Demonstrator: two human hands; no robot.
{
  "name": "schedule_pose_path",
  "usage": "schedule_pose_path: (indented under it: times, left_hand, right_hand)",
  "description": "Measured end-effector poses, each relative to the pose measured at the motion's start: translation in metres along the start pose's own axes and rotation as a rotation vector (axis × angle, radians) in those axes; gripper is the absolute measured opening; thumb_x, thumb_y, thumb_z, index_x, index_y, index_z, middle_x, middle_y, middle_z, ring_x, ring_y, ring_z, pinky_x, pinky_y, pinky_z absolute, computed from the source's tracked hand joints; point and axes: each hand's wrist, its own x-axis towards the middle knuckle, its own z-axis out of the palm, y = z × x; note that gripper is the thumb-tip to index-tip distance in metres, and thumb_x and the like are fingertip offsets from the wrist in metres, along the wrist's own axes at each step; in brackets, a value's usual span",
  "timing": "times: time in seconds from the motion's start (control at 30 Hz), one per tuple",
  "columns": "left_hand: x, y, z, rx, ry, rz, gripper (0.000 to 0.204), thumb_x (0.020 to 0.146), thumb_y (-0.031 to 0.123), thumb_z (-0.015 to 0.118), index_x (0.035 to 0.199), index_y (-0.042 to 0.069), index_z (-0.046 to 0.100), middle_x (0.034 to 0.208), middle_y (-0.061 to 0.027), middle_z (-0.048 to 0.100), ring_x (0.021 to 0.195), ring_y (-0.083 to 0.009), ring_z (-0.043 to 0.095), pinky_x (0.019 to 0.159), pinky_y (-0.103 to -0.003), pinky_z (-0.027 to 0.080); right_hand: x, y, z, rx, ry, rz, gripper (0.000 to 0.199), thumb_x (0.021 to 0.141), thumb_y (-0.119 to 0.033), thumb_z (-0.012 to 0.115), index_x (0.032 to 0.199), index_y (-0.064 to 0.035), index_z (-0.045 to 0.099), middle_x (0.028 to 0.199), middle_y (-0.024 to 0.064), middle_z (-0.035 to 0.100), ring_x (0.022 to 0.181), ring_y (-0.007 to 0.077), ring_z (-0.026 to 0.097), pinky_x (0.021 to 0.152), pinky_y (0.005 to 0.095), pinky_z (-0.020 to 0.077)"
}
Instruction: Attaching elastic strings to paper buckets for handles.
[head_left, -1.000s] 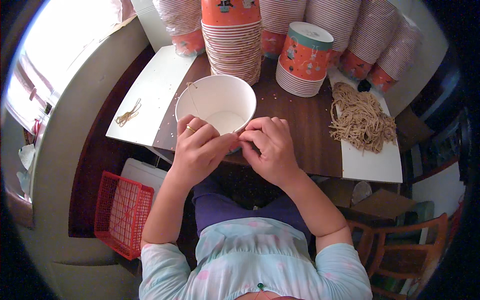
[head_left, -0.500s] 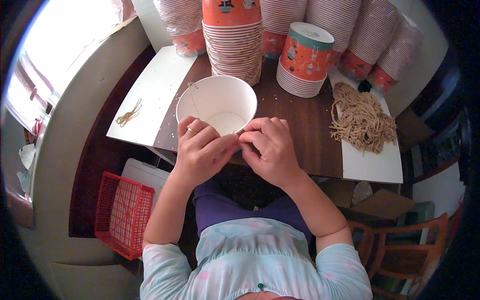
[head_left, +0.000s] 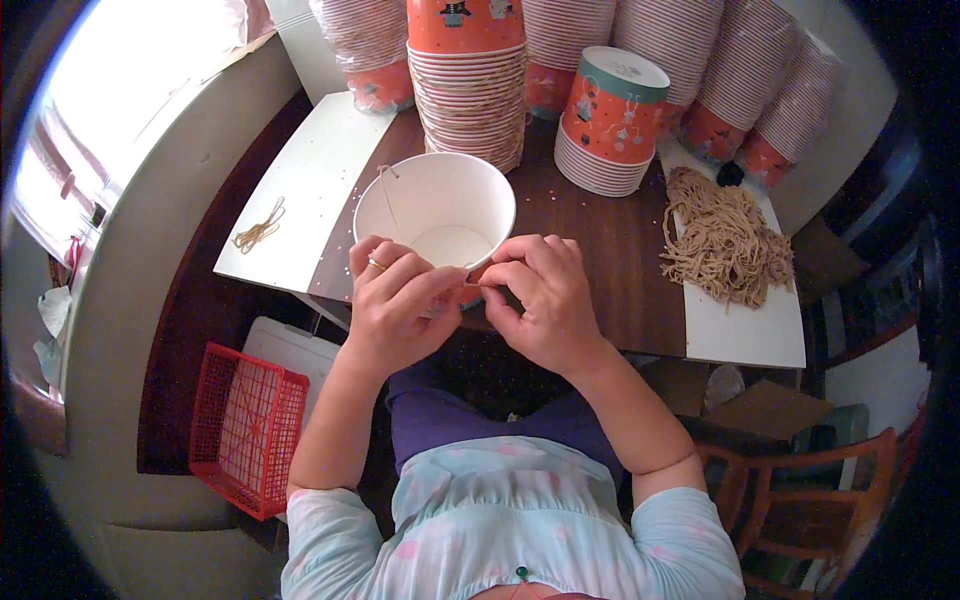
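Observation:
A paper bucket [head_left: 455, 190], white inside, stands tilted toward me at the near edge of the table. A thin tan cord [head_left: 390, 205] is knotted through its far left rim and runs down inside. My left hand [head_left: 400, 295] is closed over the near rim, with thumb and forefinger pinched together there. Just right of it, my right hand [head_left: 540, 300] pinches a short bit of cord against the outside of the near rim. The fingers largely hide the hole and the cord's end.
A tall stack of corded buckets [head_left: 468, 100] and a shorter upturned stack [head_left: 610, 125] stand behind. Wrapped bucket stacks [head_left: 740, 80] line the back. A heap of tan cords [head_left: 725, 240] lies right, a few cords [head_left: 260, 232] left. Below left is a red basket [head_left: 250, 425].
My left thumb and forefinger have shifted slightly left, opening a small gap to my right fingertips where a bit of cord shows. The bucket has barely moved.

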Motion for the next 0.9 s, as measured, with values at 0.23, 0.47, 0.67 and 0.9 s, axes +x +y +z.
schedule_pose_path:
  times: [0.23, 0.47, 0.67, 0.9]
  left_hand:
    - [0.0, 0.0, 0.001, 0.012, -0.019, 0.012, 0.021, 0.056, 0.008, 0.074, 0.075, 0.015, 0.066, 0.063, 0.0038, 0.052, 0.064, -0.0151, 0.052, 0.076, -0.034, 0.038]
    - [-0.005, -0.003, 0.001, -0.022, 0.025, -0.001, 0.024, 0.055, 0.007, 0.074, 0.076, 0.015, 0.066, 0.066, 0.0036, 0.055, 0.067, -0.0152, 0.053, 0.076, -0.034, 0.037]
    - [-0.005, -0.003, -0.003, -0.026, -0.016, -0.003, 0.024, 0.056, 0.007, 0.073, 0.079, 0.015, 0.067, 0.069, 0.0039, 0.057, 0.07, -0.0149, 0.056, 0.078, -0.035, 0.037]
    - [-0.003, 0.006, -0.009, -0.061, -0.035, -0.063, 0.023, 0.06, 0.009, 0.073, 0.082, 0.014, 0.068, 0.076, 0.0027, 0.064, 0.073, -0.0153, 0.058, 0.079, -0.035, 0.037]
  right_hand:
    - [0.002, -0.001, 0.001, 0.018, 0.009, -0.017, 0.014, 0.068, -0.012, 0.068, 0.076, -0.0115, 0.057, 0.087, 0.0035, 0.054, 0.077, 0.0229, 0.051, 0.071, 0.0372, 0.0374]
    - [0.001, 0.002, 0.0, -0.029, -0.004, -0.018, 0.014, 0.07, -0.012, 0.067, 0.078, -0.0115, 0.057, 0.088, 0.0035, 0.054, 0.078, 0.0229, 0.051, 0.071, 0.0373, 0.0375]
    - [0.006, -0.006, -0.005, 0.022, -0.012, -0.004, 0.015, 0.069, -0.013, 0.068, 0.08, -0.0117, 0.059, 0.089, 0.0028, 0.054, 0.08, 0.0229, 0.052, 0.073, 0.0377, 0.0375]
    - [0.004, -0.004, 0.003, -0.017, -0.01, -0.067, 0.016, 0.069, -0.013, 0.068, 0.082, -0.0114, 0.059, 0.089, 0.0029, 0.054, 0.081, 0.0228, 0.052, 0.074, 0.0378, 0.0375]
